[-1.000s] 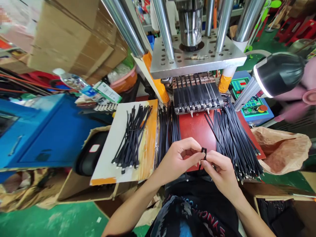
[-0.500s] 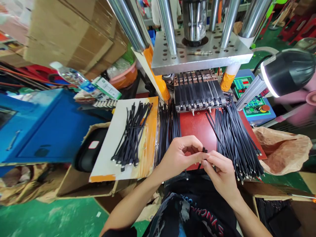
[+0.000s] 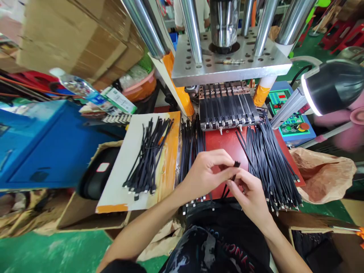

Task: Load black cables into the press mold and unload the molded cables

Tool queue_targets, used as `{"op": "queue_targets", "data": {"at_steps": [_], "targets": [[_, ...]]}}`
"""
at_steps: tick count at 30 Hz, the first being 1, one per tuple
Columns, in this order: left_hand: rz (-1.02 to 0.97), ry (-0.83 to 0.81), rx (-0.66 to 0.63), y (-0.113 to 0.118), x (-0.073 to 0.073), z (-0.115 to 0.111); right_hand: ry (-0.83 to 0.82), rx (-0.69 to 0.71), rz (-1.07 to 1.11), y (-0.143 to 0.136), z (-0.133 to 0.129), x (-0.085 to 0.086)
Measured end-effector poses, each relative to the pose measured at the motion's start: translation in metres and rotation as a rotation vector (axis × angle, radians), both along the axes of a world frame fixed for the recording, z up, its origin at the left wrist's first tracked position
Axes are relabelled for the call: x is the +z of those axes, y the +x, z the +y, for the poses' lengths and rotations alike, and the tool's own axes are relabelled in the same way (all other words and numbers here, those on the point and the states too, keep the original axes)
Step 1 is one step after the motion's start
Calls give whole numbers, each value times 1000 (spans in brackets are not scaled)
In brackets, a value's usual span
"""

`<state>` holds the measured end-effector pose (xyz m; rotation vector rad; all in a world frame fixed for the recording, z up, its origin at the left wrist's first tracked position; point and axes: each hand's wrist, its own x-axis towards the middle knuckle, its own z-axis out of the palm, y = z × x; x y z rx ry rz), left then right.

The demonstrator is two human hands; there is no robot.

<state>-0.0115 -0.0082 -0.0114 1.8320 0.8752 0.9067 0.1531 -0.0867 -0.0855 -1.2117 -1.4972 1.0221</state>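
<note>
My left hand [image 3: 209,168] pinches a short black cable [image 3: 237,164], whose end sticks up past the fingertips. Close against it, my right hand [image 3: 250,191] has its fingers closed on the same cable, lower down; much of it is hidden by the fingers. Both hands are above the red work surface [image 3: 224,146]. To their right lies a pile of flat black cables [image 3: 270,163] with metal plugs at the near ends. A narrower bunch of black cables [image 3: 192,142] is left of the hands, and another bundle [image 3: 150,155] rests on a white board [image 3: 113,182].
Ahead stands a press with a steel plate [image 3: 227,70] on metal columns. Below it, a black fixture [image 3: 229,110] holds several cables side by side. A lamp [image 3: 332,87], a control box [image 3: 290,113] and a brown paper bag [image 3: 324,174] are on the right. A blue cabinet [image 3: 48,148] is left.
Both hands have shifted slightly, still together, and the cable end now shows more above my left fingertips. The view has turned a little.
</note>
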Motion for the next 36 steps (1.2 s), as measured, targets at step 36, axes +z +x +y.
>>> {"op": "queue_targets", "data": {"at_steps": [36], "targets": [[819,850,10,57,-42,124,102,115,-222,103,280,33]]}}
